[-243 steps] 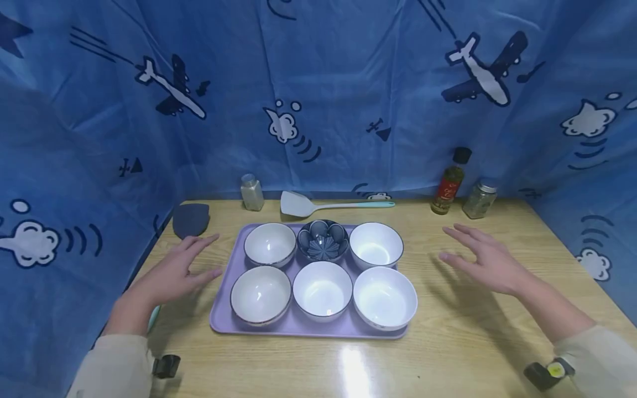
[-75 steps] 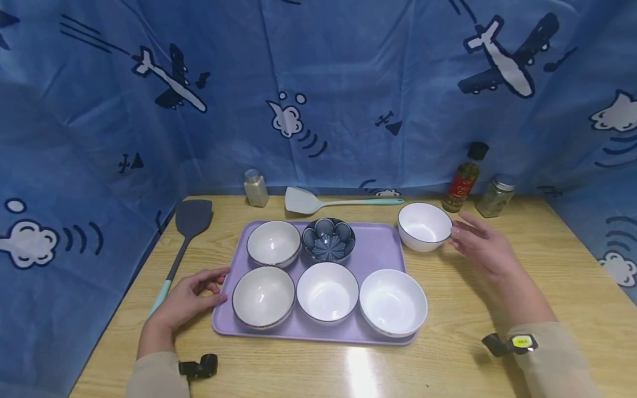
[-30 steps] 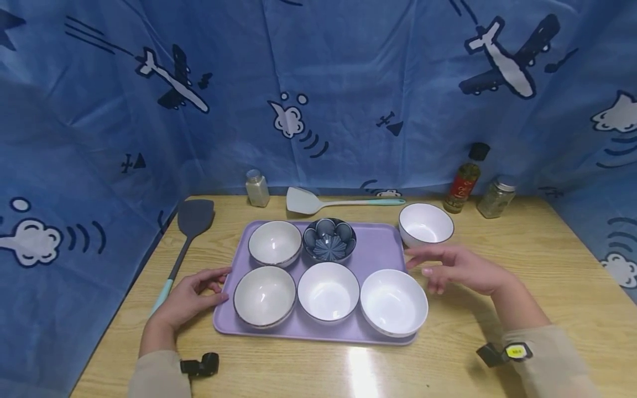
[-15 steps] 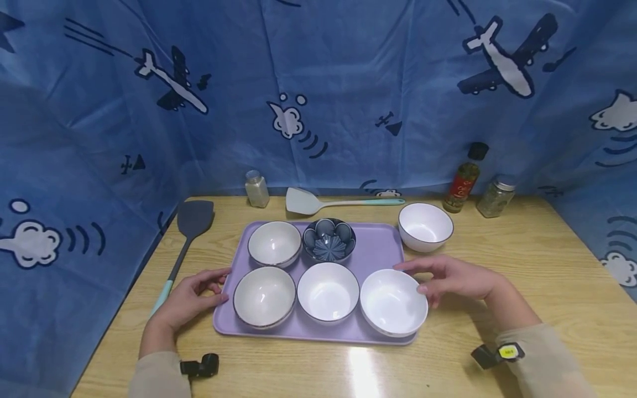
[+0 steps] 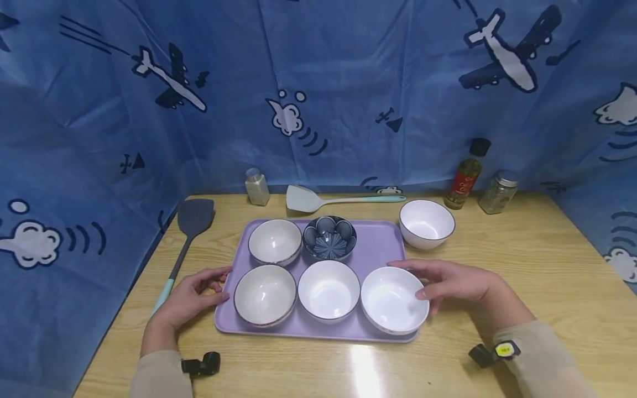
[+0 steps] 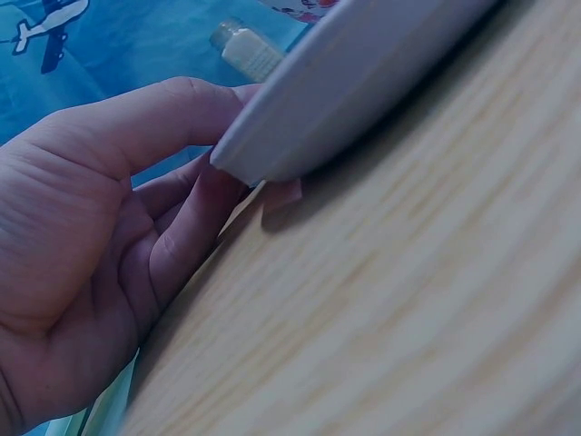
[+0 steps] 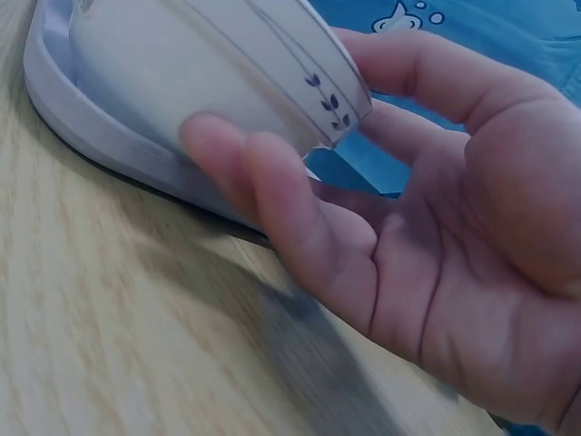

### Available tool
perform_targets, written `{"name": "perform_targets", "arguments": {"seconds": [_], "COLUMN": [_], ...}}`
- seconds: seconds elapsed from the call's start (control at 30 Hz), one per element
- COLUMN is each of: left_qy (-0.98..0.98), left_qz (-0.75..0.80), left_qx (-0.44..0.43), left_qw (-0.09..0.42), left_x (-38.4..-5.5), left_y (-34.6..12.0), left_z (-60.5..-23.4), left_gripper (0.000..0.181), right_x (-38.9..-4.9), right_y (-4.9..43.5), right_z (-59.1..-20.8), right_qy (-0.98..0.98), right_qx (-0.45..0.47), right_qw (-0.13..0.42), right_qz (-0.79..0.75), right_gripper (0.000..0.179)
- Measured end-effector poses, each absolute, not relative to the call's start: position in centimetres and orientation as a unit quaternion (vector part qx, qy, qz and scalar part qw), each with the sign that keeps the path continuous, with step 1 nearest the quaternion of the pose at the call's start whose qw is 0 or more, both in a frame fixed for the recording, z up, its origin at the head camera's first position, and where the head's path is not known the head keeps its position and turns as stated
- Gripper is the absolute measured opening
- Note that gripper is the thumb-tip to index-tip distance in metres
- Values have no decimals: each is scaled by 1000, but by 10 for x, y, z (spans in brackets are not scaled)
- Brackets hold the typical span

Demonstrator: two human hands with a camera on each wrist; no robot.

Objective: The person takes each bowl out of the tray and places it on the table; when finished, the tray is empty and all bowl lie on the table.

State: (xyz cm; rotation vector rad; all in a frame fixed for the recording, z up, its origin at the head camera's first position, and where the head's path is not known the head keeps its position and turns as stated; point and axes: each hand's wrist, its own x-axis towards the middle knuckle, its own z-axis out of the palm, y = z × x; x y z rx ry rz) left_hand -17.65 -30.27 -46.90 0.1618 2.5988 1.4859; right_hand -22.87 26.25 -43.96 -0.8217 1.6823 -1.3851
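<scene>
Fingers [image 5: 429, 267] of the right hand [image 5: 457, 282] curve round the near-right white bowl [image 5: 394, 301], thumb at its rim; this bowl sits between them on the purple tray [image 5: 374, 246]. Securing it seems the step in hand; the next move likely calls for a firm, level lift. Across, the left hand [image 5: 194, 294] pinches the tray's edge. Beyond, another white bowl [image 5: 427, 224] stands on the table [image 5: 490, 243].

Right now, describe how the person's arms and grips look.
The left sleeve and right sleeve are plain beige. The left device and right device, near the cuffs, are small and black; the right one carries a yellow label, its marks illegible here. The left grip and right grip wear no gloves.
</scene>
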Motion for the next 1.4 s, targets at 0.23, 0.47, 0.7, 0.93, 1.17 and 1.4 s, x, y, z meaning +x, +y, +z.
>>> {"name": "perform_targets", "arguments": {"seconds": [0.23, 0.47, 0.7, 0.93, 1.17, 1.4], "left_qy": [860, 861, 866, 875, 871, 870], "left_qz": [502, 501, 492, 477, 483, 485], "left_qx": [57, 57, 52, 37, 49, 48], "left_qw": [72, 70, 70, 76, 70, 72], "left_x": [-177, -176, -178, -179, -178, -177], "left_y": [-303, -303, -304, -303, -305, -303], "left_z": [-468, -469, -471, -472, -471, -469], "left_gripper": [60, 59, 60, 60, 60, 61], "right_x": [-229, -231, -231, -230, -231, -234], "right_y": [261, 260, 259, 265, 275, 286], "right_z": [-440, -442, -442, -436, -428, -422], "right_qy": [657, 626, 607, 599, 637, 651], "right_qx": [-315, -325, -322, -319, -293, -284], "right_qw": [402, 403, 406, 378, 356, 337], "right_qz": [-555, -583, -602, -629, -619, -618], "right_gripper": [65, 64, 65, 64, 64, 64]}}
